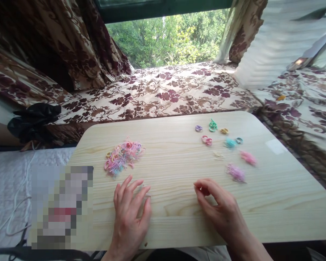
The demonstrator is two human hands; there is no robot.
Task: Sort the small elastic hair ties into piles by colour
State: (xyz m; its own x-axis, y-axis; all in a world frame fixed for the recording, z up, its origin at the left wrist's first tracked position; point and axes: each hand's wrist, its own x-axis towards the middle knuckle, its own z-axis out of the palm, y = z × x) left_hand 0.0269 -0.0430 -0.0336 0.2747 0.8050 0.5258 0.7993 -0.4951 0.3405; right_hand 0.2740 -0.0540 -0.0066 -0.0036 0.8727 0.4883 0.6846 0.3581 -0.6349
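Observation:
My left hand (132, 210) rests low over the wooden table with its fingers spread. Something small and pale shows between its fingers, too faint to name. Just beyond it lies a tangled pile of mixed small elastic bands (123, 157), mostly pink, lilac and blue. My right hand (220, 203) has thumb and index finger pinched together; whatever may be between them cannot be made out. Past the right hand lie separate groups: lilac bands (235, 173), pink bands (248, 158), cream bands (218, 156) and light blue bands (230, 143).
Farther back sit thicker loops: red-pink (207, 140), purple (198, 128), green (213, 125), yellow (224, 131) and teal (239, 140). A blurred-out object (62, 208) covers the table's left edge. Behind the table (165, 166) runs a flower-patterned ledge (168, 96) below a window.

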